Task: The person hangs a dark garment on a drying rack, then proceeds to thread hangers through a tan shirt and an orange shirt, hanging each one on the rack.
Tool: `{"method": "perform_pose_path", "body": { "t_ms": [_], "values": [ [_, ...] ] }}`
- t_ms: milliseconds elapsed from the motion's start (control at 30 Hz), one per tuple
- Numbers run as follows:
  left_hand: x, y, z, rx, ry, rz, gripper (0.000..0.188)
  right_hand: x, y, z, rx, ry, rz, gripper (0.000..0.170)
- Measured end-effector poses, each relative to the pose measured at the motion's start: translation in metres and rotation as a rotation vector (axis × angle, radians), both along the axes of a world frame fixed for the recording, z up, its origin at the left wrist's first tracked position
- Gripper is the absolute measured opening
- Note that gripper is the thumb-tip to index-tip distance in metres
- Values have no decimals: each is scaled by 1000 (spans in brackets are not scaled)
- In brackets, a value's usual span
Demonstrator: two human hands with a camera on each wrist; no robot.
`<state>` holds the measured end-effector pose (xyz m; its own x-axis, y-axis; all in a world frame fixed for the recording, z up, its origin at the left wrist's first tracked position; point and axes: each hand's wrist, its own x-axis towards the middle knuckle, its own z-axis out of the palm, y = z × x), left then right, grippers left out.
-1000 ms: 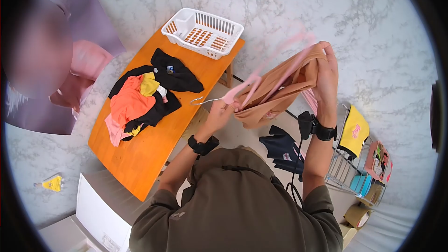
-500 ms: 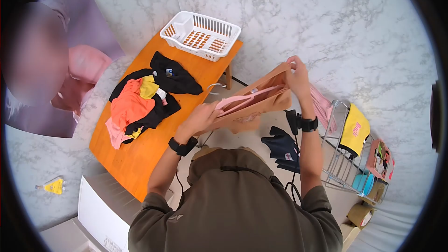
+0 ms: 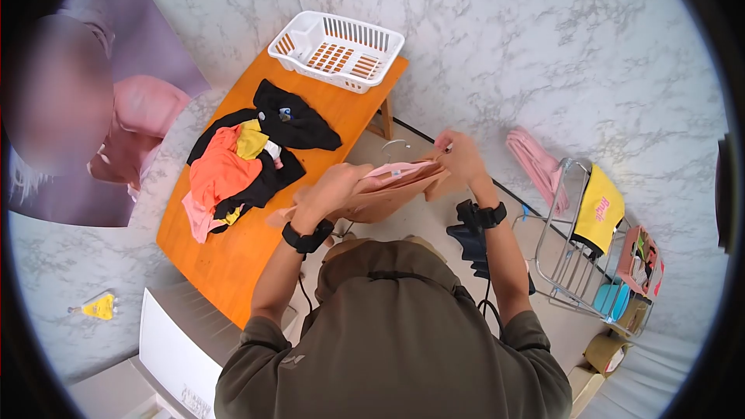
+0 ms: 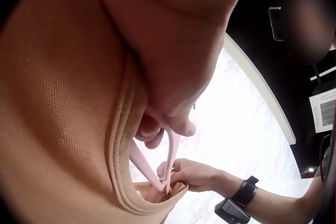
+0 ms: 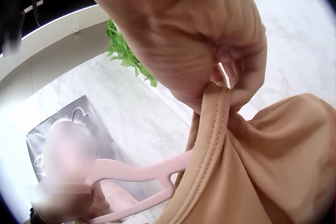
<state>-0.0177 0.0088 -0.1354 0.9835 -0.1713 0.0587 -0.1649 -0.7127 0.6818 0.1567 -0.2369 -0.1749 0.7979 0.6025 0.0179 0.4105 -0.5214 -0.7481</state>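
A tan garment [image 3: 388,203] with a stitched neckline hangs between both hands in front of the body. Inside its opening lies a pink hanger [image 5: 136,171], its metal hook [image 3: 396,144] standing out above the cloth. My left hand [image 3: 330,192] grips the hanger, thumb and fingers closed round the pink bar in the left wrist view, with the garment's edge against the hand. My right hand [image 3: 464,160] pinches the neckline; the right wrist view shows the hem between thumb and fingers. The hanger's far end passes under the cloth there and is hidden.
On the orange table [image 3: 202,279] sit a white basket [image 3: 337,50] and a pile of orange, black, yellow and pink clothes [image 3: 225,174]. To the right, a metal rack [image 3: 559,264] carries a yellow garment [image 3: 599,209], beside several pink hangers [image 3: 535,164]. A dark garment [image 3: 469,247] lies low behind the right wrist.
The hanger, held diagonally outside the garment at first, now lies within its opening. Both hands have come lower, and the right hand has moved left, closer to the left hand.
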Motion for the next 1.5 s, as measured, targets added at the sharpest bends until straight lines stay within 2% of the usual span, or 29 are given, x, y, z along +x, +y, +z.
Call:
{"method": "perform_pose_path", "body": {
  "t_ms": [167,233,267,333,367,433,467,533,567,633,667,733,767,833,867,933,967,1033,1167,1233,1267,1333,1500],
  "values": [
    [0,2,-4,24,-6,-2,30,-16,3,10,14,88,56,22],
    [-2,3,-3,27,42,-9,29,-23,5,25,-24,307,-12,23],
    [-3,4,-4,27,44,-4,29,-27,5,23,-25,309,-8,23],
    [-8,6,-9,-79,12,10,28,-38,4,17,458,620,106,19],
    [-8,7,-11,-78,13,14,28,-44,4,18,458,622,109,19],
    [-12,9,-15,-92,20,34,26,-57,0,23,676,594,65,14],
    [-14,8,-10,-93,20,42,26,-61,-1,28,672,597,71,14],
    [-21,6,2,-144,77,58,25,-67,-3,36,352,-149,16,13],
    [-22,7,5,-144,78,70,25,-68,-4,31,353,-145,27,13],
    [-22,12,8,-196,36,-1,24,-66,-9,17,136,123,156,18],
    [-22,14,6,-195,41,20,24,-67,-9,15,136,130,175,18],
    [-21,20,-1,-235,-38,-16,20,-65,-6,13,-24,226,275,22],
    [-26,23,1,-231,-35,-3,20,-66,-5,12,-22,230,287,22],
    [-30,30,5,-290,21,127,17,-65,-7,12,55,-20,240,20],
    [-33,38,4,-291,20,127,17,-65,-9,17,54,-20,241,20],
    [-44,62,0,-310,-209,326,19,-64,-13,29,120,58,133,18],
    [-51,70,-1,-311,-211,326,19,-61,-17,27,119,57,133,18],
    [-65,82,-2,-438,16,521,18,-51,-29,19,190,-26,88,15],
    [-81,94,-19,-284,-18,480,13,-46,-42,20,211,78,8,17],
    [-85,109,-43,-296,107,522,10,-43,-44,29,194,91,16,15],
    [-85,112,-39,-297,107,517,10,-42,-44,30,192,90,11,15],
    [-83,116,-32,-125,6,540,8,-40,-45,31,217,55,14,15],
    [-74,120,-27,-49,12,541,9,-40,-48,41,172,-6,-19,14]
  ]
}}
